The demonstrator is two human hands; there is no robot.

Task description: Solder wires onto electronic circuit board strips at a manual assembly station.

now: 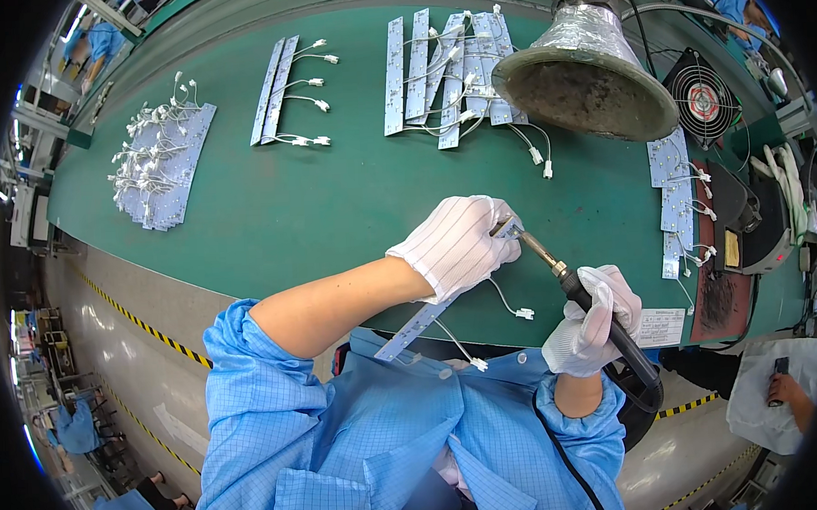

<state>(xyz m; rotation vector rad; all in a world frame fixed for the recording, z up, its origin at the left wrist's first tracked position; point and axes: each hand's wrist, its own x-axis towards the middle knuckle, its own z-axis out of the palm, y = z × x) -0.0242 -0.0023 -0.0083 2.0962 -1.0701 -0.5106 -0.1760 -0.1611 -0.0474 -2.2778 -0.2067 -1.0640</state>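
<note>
Blue sleeves fill the lower view; the right hand (592, 320), white-gloved, has its fingers wrapped around the black handle of a soldering iron (569, 283), whose long axis runs diagonally, tip pointing up-left to the end of a narrow white LED strip (425, 316); the left hand (455, 244), gloved too, presses curled fingers on that strip, which slants from lower-left to upper-right at the near edge of the green bench (315, 213), thin white wires trailing from it.

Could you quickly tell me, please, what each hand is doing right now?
Left hand: closed on a long white LED strip, pressing it to the green table.
Right hand: closed around the soldering iron, tip at the strip's end.
</note>
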